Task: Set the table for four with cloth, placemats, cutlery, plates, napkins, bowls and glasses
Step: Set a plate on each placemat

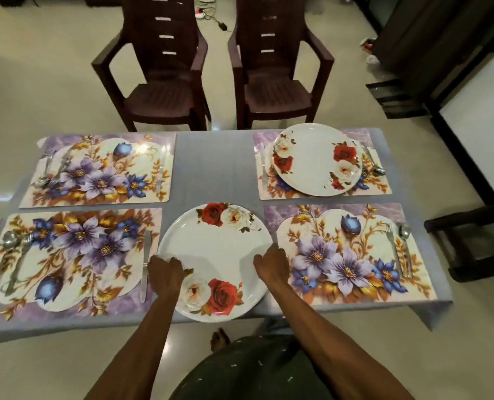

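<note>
We are at the plate step. The cloth [214, 168] covers the bench, four placemats lie on it, and each placemat carries cutlery. One plate [316, 158] is already set on the far-right placemat [375, 186]. A second plate [215, 261], possibly the top of a stack, sits on the bare cloth between the two near placemats.

Our left hand [165, 269] grips this plate at its left rim, fingers curled over the edge. Our right hand [270, 262] grips the right rim in the same way. The plate lies between the two sets of fingers and appears to rest on the cloth.

Just right of the right fingers lies the near-right placemat [347, 255], with a fork [394, 249] and spoon [406, 241] at its far side. Just left of the left fingers lies a knife [145, 264] on the near-left placemat [69, 258].

The next move, in our judgement, calls for lifting the plate level and setting it centred on one near placemat, between the cutlery pieces without touching them. Napkins, bowls and glasses are not in view.
</note>
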